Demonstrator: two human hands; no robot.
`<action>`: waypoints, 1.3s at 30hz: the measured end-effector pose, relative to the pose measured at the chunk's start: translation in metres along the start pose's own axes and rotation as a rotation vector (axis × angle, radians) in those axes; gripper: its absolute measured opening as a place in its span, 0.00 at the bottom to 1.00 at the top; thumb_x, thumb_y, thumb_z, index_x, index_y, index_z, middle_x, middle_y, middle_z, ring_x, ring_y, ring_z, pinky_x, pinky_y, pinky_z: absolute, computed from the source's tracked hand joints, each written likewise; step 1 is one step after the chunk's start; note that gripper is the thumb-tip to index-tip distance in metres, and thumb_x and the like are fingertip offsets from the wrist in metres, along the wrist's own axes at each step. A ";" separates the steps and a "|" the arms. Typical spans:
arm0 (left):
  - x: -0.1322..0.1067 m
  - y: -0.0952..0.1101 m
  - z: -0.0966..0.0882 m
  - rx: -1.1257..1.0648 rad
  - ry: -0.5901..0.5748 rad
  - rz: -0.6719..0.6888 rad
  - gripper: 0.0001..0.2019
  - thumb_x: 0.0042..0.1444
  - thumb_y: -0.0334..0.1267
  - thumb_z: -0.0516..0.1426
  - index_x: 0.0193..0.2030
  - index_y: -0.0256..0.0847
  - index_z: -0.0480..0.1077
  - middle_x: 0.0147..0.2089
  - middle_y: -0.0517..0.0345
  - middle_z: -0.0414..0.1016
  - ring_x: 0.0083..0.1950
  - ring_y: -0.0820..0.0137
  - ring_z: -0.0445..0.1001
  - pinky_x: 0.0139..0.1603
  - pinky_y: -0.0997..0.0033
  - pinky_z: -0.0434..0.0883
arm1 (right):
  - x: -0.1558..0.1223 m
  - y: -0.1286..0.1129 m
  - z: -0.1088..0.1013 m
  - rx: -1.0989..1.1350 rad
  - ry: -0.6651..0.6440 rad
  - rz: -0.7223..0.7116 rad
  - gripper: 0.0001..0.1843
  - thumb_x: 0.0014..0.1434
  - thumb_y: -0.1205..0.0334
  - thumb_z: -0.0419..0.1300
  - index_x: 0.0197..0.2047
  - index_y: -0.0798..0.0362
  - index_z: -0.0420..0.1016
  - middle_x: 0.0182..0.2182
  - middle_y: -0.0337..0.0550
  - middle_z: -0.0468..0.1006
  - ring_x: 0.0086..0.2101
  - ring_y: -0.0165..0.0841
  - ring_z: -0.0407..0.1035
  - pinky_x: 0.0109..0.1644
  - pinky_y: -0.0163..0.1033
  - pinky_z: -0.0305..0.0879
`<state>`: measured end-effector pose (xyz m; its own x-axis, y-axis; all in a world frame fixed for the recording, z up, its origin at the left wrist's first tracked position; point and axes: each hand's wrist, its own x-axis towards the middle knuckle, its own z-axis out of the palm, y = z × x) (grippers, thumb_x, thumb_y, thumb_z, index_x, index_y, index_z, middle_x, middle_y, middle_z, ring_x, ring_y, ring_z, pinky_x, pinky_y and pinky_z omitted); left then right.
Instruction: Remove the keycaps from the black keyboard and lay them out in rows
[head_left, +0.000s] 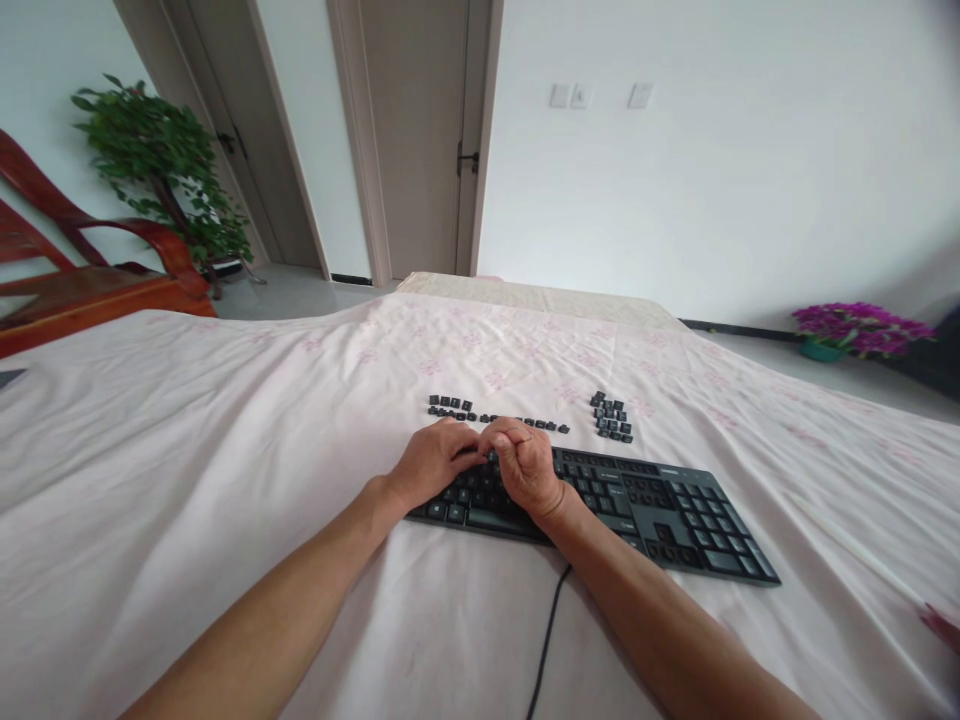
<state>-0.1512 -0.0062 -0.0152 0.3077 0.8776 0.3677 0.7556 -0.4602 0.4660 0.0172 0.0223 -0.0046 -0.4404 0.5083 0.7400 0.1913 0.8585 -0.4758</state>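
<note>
A black keyboard (600,490) lies on a pale pink cloth (300,480) with a faint flower pattern, set crosswise in front of the person, its right end slanting a little nearer. Both hands are over its left half, near the far edge. The left hand (437,463) rests there back upward, fingers bent and close together, their tips pointing in toward the other hand. The right hand (523,465) is curled most of the way into a loose fist, thumb folded in, its fingertips meeting or nearly meeting those of the left; whether either one pinches anything (the tips are too bunched to see between) I cannot tell. Just beyond the keyboard lie small black loose keys (614,426): a short line of four at the left, a longer row below it that passes behind the right hand, and a stacked cluster farther right. On the keyboard, the block of sockets (649,492) left of the number pad (712,520) shows bare, while the number pad has its keys on. A black cable (553,620) runs over the cloth toward the person, beside the right forearm. Past the cloth stand a wooden chair (172,262) and a leafy plant (154,140) at the left, with purple flowers (862,325) at the right.
</note>
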 end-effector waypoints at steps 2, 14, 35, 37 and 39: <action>0.000 -0.001 0.000 -0.081 0.004 -0.037 0.09 0.59 0.45 0.56 0.36 0.44 0.73 0.35 0.62 0.76 0.40 0.68 0.71 0.42 0.71 0.65 | -0.001 0.000 -0.001 -0.010 -0.008 0.004 0.19 0.68 0.58 0.44 0.30 0.52 0.69 0.27 0.43 0.74 0.30 0.31 0.68 0.39 0.37 0.65; -0.001 -0.005 0.000 -0.198 0.023 -0.055 0.11 0.55 0.38 0.60 0.46 0.47 0.73 0.45 0.61 0.76 0.47 0.67 0.72 0.50 0.67 0.67 | 0.021 -0.007 -0.026 -0.369 -0.137 0.161 0.17 0.68 0.59 0.44 0.43 0.52 0.73 0.34 0.43 0.78 0.36 0.32 0.69 0.41 0.36 0.60; -0.010 0.005 -0.005 -0.186 0.057 -0.091 0.12 0.50 0.40 0.64 0.42 0.45 0.71 0.39 0.62 0.77 0.42 0.68 0.75 0.45 0.70 0.69 | 0.017 -0.010 -0.021 -0.343 -0.524 0.620 0.07 0.50 0.59 0.61 0.31 0.49 0.80 0.24 0.38 0.78 0.27 0.32 0.69 0.29 0.33 0.54; -0.009 0.004 -0.005 -0.202 0.059 -0.108 0.16 0.48 0.42 0.65 0.44 0.46 0.70 0.40 0.62 0.77 0.42 0.67 0.75 0.45 0.69 0.70 | 0.017 -0.010 -0.023 -0.357 -0.520 0.611 0.06 0.50 0.61 0.61 0.30 0.49 0.80 0.24 0.37 0.78 0.27 0.32 0.69 0.29 0.33 0.54; -0.009 0.003 -0.005 -0.199 0.072 -0.125 0.18 0.47 0.44 0.65 0.45 0.46 0.70 0.40 0.62 0.77 0.43 0.66 0.75 0.46 0.68 0.70 | 0.019 -0.009 -0.025 -0.372 -0.494 0.607 0.05 0.50 0.61 0.61 0.30 0.48 0.80 0.24 0.37 0.78 0.28 0.32 0.70 0.30 0.34 0.55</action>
<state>-0.1546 -0.0161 -0.0124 0.1722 0.9207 0.3502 0.6540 -0.3727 0.6583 0.0291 0.0257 0.0256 -0.4834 0.8721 0.0758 0.7534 0.4586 -0.4713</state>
